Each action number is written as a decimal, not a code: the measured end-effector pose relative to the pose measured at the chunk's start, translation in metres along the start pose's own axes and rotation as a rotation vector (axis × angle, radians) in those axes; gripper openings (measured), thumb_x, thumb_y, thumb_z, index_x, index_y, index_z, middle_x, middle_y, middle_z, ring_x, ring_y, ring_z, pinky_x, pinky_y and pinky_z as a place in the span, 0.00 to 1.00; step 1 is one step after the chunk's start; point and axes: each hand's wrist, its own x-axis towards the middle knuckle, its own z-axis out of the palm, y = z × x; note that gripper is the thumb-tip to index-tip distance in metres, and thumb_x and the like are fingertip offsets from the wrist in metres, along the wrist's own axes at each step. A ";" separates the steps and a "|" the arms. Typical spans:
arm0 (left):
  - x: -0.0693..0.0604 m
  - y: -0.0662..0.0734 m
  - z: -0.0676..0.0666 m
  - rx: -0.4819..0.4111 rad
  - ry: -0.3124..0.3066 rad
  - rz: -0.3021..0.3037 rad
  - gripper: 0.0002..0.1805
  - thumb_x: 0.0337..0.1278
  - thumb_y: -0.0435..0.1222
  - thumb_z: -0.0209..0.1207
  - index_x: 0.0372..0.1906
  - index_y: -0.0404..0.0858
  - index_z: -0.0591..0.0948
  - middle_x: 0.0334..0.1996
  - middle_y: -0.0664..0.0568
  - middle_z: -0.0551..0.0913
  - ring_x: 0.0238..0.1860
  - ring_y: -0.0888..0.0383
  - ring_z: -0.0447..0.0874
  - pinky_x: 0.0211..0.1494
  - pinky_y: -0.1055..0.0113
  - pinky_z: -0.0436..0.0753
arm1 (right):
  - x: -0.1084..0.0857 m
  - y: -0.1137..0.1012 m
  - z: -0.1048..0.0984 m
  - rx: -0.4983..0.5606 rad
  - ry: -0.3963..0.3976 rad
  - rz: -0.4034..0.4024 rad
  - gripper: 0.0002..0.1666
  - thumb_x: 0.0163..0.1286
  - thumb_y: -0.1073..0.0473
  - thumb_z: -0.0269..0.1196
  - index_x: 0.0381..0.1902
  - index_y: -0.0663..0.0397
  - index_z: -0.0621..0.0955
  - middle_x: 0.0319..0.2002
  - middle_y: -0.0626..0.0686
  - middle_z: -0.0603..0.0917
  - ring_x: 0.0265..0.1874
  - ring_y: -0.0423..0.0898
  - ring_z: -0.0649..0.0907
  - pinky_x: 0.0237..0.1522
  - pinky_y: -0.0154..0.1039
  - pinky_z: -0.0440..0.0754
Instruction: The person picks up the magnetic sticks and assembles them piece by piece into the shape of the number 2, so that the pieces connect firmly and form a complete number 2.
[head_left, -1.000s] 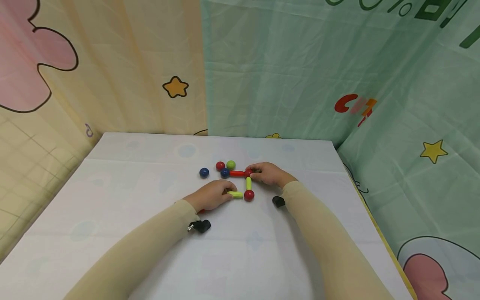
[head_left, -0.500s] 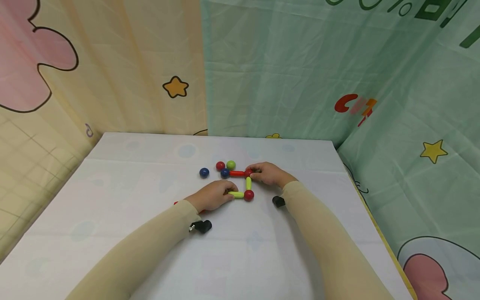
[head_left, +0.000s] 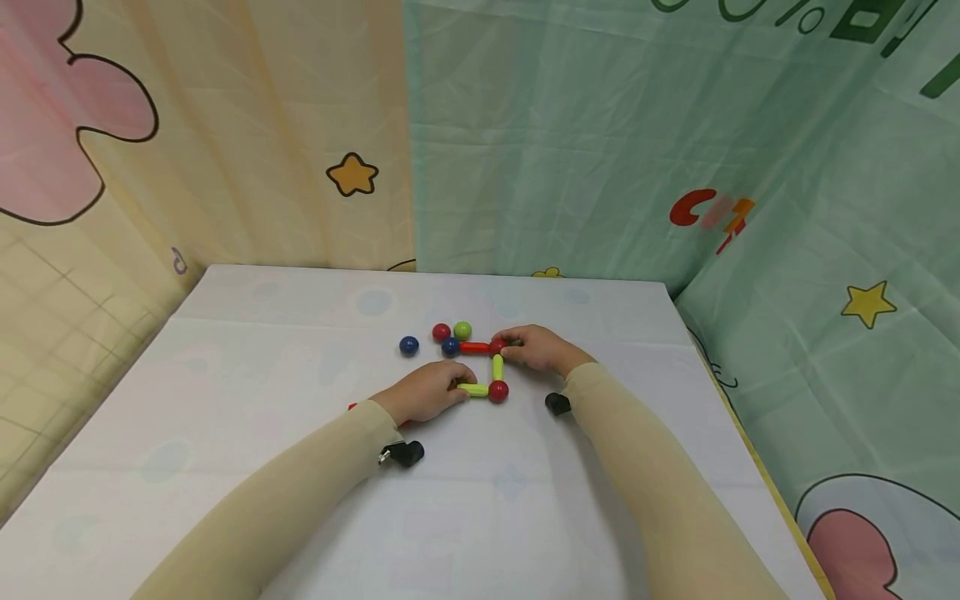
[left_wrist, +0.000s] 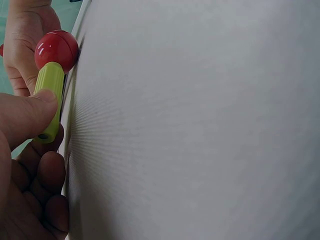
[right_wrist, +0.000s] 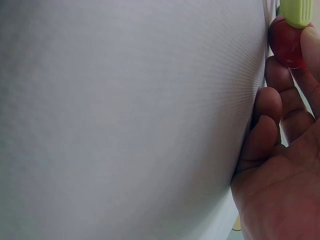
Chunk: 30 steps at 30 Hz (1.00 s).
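Note:
My left hand [head_left: 423, 392] pinches a yellow-green rod [head_left: 477, 390] between thumb and finger. The rod's far end meets a glossy red ball [head_left: 498, 392]; the left wrist view shows them touching, the ball [left_wrist: 56, 51] at the rod's tip. From that ball a second yellow-green rod [head_left: 498, 367] runs back to another red ball [head_left: 496, 344], which my right hand [head_left: 542, 348] pinches. In the right wrist view, thumb and fingers hold this ball [right_wrist: 289, 44] beneath a rod end [right_wrist: 297, 11]. A red rod [head_left: 475, 347] links it leftward to a blue ball [head_left: 450, 347].
Behind the joined pieces lie a loose red ball [head_left: 441, 332] and a green ball [head_left: 462, 331]. Another blue ball [head_left: 408, 346] sits farther left. Red pieces [head_left: 405, 424] show partly under my left hand and sleeve. The white-covered table [head_left: 465, 517] meets hanging cloth at its back edge.
My left hand has shifted slightly right, bringing its yellow-green rod from a small gap into contact with the near red ball. My right hand stays put on its ball.

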 end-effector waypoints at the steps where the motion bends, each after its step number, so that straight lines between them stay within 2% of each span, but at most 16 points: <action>1: 0.000 0.000 0.000 0.000 0.001 0.000 0.10 0.73 0.39 0.64 0.54 0.49 0.85 0.44 0.59 0.83 0.46 0.57 0.77 0.59 0.58 0.79 | 0.000 0.000 0.000 0.000 0.000 -0.002 0.20 0.80 0.49 0.61 0.66 0.39 0.83 0.63 0.50 0.83 0.57 0.52 0.76 0.62 0.47 0.74; 6: -0.001 0.001 0.000 0.002 0.003 0.000 0.10 0.73 0.39 0.64 0.55 0.50 0.85 0.44 0.59 0.83 0.46 0.57 0.77 0.59 0.58 0.78 | 0.000 -0.002 0.000 -0.010 0.000 -0.017 0.19 0.81 0.49 0.60 0.65 0.40 0.83 0.64 0.50 0.83 0.59 0.52 0.75 0.66 0.50 0.73; 19: -0.001 0.000 0.000 0.012 0.009 0.006 0.11 0.73 0.39 0.64 0.56 0.48 0.85 0.45 0.59 0.83 0.46 0.57 0.77 0.59 0.58 0.78 | 0.000 -0.001 0.000 -0.020 0.000 -0.036 0.15 0.81 0.50 0.60 0.59 0.39 0.85 0.60 0.49 0.84 0.56 0.51 0.75 0.64 0.48 0.72; 26: 0.000 -0.001 0.002 0.019 0.009 0.005 0.12 0.73 0.39 0.64 0.57 0.47 0.85 0.47 0.58 0.83 0.47 0.57 0.77 0.61 0.58 0.79 | 0.000 -0.001 0.000 -0.024 0.006 -0.010 0.18 0.81 0.49 0.60 0.64 0.38 0.84 0.65 0.51 0.83 0.63 0.52 0.76 0.75 0.55 0.70; 30: 0.001 -0.002 0.002 0.019 0.006 -0.003 0.13 0.73 0.39 0.64 0.58 0.47 0.85 0.49 0.58 0.83 0.49 0.57 0.78 0.64 0.57 0.79 | 0.000 -0.001 0.001 -0.025 0.009 0.003 0.20 0.80 0.49 0.61 0.66 0.38 0.83 0.67 0.52 0.82 0.67 0.54 0.75 0.77 0.57 0.68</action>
